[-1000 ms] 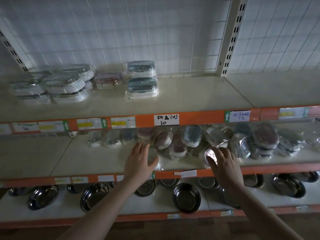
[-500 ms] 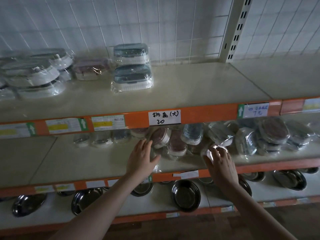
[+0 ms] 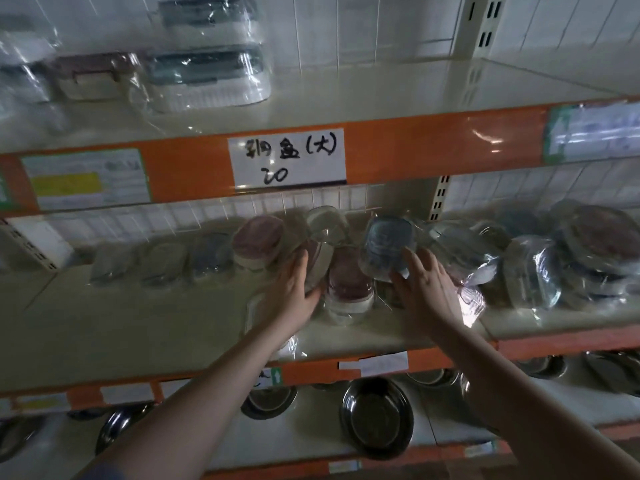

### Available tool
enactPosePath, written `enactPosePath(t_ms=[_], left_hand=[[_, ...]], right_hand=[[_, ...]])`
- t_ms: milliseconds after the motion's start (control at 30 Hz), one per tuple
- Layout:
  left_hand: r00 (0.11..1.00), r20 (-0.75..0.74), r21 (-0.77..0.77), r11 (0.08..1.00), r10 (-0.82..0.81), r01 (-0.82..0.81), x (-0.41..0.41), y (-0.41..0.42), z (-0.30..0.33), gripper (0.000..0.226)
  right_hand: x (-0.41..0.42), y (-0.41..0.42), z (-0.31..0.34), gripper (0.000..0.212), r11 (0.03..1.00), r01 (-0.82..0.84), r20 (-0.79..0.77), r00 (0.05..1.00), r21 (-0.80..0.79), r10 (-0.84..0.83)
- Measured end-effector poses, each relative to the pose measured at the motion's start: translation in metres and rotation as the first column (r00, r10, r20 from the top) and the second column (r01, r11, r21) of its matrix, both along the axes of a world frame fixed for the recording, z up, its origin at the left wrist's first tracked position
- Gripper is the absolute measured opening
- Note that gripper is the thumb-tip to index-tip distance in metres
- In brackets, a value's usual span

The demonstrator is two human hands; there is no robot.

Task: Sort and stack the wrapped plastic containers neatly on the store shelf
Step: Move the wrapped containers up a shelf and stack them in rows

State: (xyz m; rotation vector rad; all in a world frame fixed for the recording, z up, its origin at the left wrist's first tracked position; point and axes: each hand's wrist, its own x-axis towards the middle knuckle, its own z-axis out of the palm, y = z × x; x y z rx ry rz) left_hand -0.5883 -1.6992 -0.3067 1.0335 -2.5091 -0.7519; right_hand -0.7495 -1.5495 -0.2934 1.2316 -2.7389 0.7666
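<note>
Both hands closing in on the jumbled wrapped containers, middle shelf.

Below the handwritten label (image 3: 290,157), left hand (image 3: 289,296) and right hand (image 3: 427,292) reach with spread fingers, gripping nothing; best to steady the pink-lidded container (image 3: 349,289) and lift the tilted blue one (image 3: 386,245) squarely.

Orange shelf edge (image 3: 415,150), white handwritten label (image 3: 289,157), pink-lidded container (image 3: 258,239), blue-lidded container (image 3: 388,244), dark steel bowl (image 3: 377,415).

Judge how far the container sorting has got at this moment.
Done: a short upright row at middle-shelf left. In hand: both hands, left and right, reach the jumbled pink and blue containers; grip unclear. Left: that jumble and the right-hand pile.
</note>
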Motion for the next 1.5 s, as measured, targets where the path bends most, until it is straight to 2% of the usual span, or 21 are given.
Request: enactPosePath(t_ms=[100,167,333,433,533,733,800,867,967,1067,1133,1300,1367,1433,1500], left_hand=[[0.985,-0.173,0.126,0.991,-0.024,0.047,-0.007,-0.002,-0.012,0.078],[0.971,-0.233,0.074,0.995,-0.052,0.071,-0.007,-0.005,-0.020,0.079],[0.962,-0.259,-0.022,0.996,-0.090,0.088,0.000,-0.007,-0.025,0.077],[0.957,-0.260,0.042,0.989,-0.125,0.141,0.009,-0.008,-0.021,0.078],[0.970,-0.173,0.085,0.979,-0.168,0.185,0.019,-0.027,-0.016,0.083],[0.973,0.128,0.097,0.979,-0.191,0.180,0.004,-0.077,-0.009,0.101],[0.961,0.173,0.119,0.973,-0.215,0.196,-0.004,-0.083,-0.005,0.102],[0.959,0.155,0.178,0.962,-0.236,0.208,-0.009,-0.085,0.001,0.103],[0.955,0.153,0.209,0.953,-0.255,0.221,-0.011,-0.089,0.005,0.109],[0.947,0.171,0.233,0.945,-0.274,0.231,-0.013,-0.090,0.007,0.111],[0.947,0.171,0.262,0.939,-0.272,0.222,-0.014,-0.089,0.008,0.111],[0.975,0.054,0.290,0.938,-0.213,0.189,-0.011,-0.083,0.005,0.110],[0.985,0.009,0.266,0.950,-0.175,0.166,-0.008,-0.079,0.004,0.109],[0.991,-0.027,0.163,0.977,-0.135,0.137,-0.007,-0.077,0.005,0.110],[0.993,-0.084,0.076,0.993,-0.088,0.095,-0.006,-0.074,0.006,0.111]], right_hand=[[-0.006,-0.011,-0.005,0.060,0.999,-0.033,0.015,0.999,-0.009,0.033],[-0.007,-0.016,-0.005,0.060,0.999,-0.047,0.022,0.999,-0.001,0.047],[-0.007,-0.019,-0.006,0.052,0.997,-0.060,0.077,0.995,-0.050,0.064],[-0.010,-0.015,-0.011,0.050,0.992,-0.068,0.114,0.990,-0.103,0.080],[-0.015,-0.010,-0.017,0.049,0.985,-0.086,0.138,0.985,-0.147,0.107],[-0.018,-0.009,-0.018,0.043,0.952,-0.090,0.211,0.965,-0.294,0.157],[-0.016,-0.011,-0.016,0.048,0.937,-0.057,0.271,0.950,-0.345,0.157],[-0.016,-0.015,-0.014,0.052,0.915,-0.025,0.310,0.937,-0.402,0.162],[-0.017,-0.022,-0.013,0.044,0.902,0.026,0.315,0.941,-0.431,0.124],[-0.018,-0.028,-0.015,0.050,0.888,0.067,0.310,0.947,-0.455,0.087],[-0.018,-0.031,-0.015,0.054,0.858,0.137,0.365,0.929,-0.495,0.063],[-0.016,-0.029,-0.019,0.057,0.789,0.263,0.472,0.881,-0.555,0.038],[-0.015,-0.026,-0.019,0.056,0.780,0.272,0.485,0.873,-0.564,0.046],[-0.014,-0.024,-0.019,0.053,0.775,0.291,0.509,0.859,-0.561,0.046],[-0.011,-0.025,-0.013,0.041,0.742,0.390,0.610,0.791,-0.545,0.032]])
